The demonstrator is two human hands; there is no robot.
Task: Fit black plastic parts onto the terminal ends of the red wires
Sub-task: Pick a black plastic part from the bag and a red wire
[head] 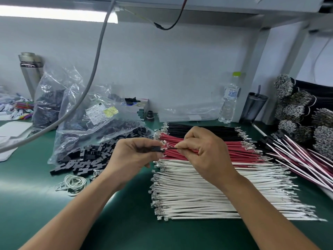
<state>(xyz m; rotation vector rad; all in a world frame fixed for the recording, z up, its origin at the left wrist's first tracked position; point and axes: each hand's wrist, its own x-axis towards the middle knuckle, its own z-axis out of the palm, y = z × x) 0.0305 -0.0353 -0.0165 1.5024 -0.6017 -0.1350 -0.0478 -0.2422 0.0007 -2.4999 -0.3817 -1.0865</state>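
My left hand (133, 156) pinches a small black plastic part (157, 149) between thumb and fingers, just above the green mat. My right hand (203, 152) pinches a thin wire (170, 149) whose short visible stretch looks dark, with its end at the mouth of the part. The two hands are almost touching. Right behind and under them lies a flat row of red wires (237, 153) with metal terminals at both ends. A heap of loose black plastic parts (86, 159) spills from a clear bag (100, 127) to the left.
Rows of black wires (198, 130) and white wires (207, 192) flank the red ones. Wires with black parts fitted (297, 159) and tied bundles (297, 109) lie at the right. Rubber bands (73, 183), a water bottle (229, 101), a dark cup (254, 107) and a hanging grey cable (93, 73) are nearby.
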